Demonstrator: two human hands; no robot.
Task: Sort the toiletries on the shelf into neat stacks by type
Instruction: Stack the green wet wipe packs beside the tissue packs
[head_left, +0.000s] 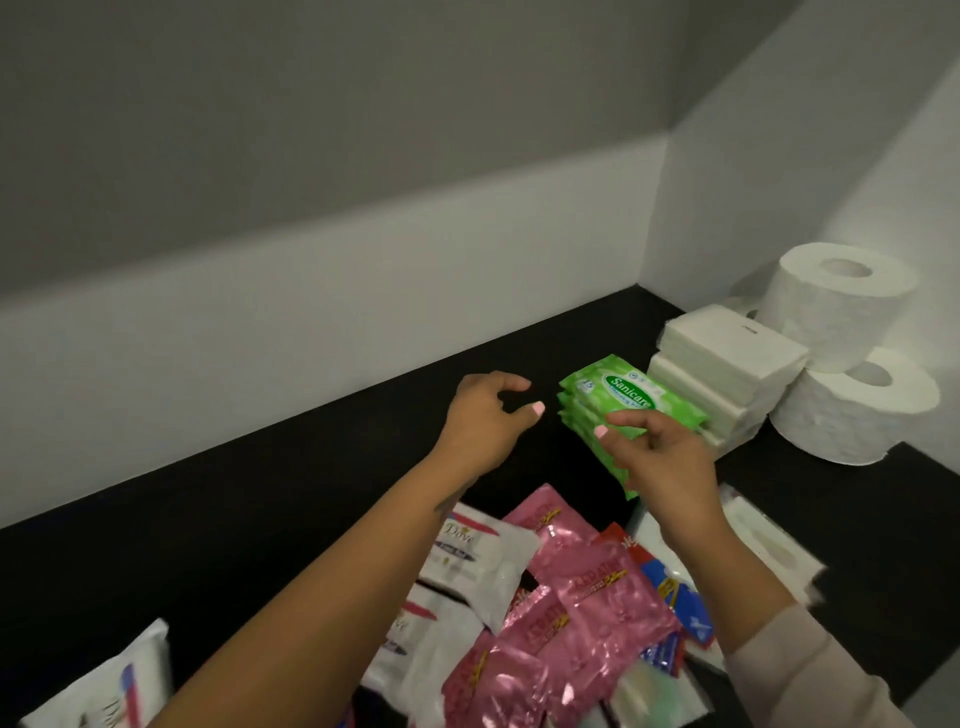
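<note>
Pink sachets (571, 597) and white Dove packs (467, 551) lie jumbled under both forearms, unsorted. Just beyond the right hand (660, 462), whose thumb and fingertips appear to touch the near edge of the green wipes stack (631, 405), sit soft, light, glossy packets, likely slippery, so squaring them by the sides looks safest. Left hand (483, 421) hovers loosely curled and holding nothing, beside the stack.
</note>
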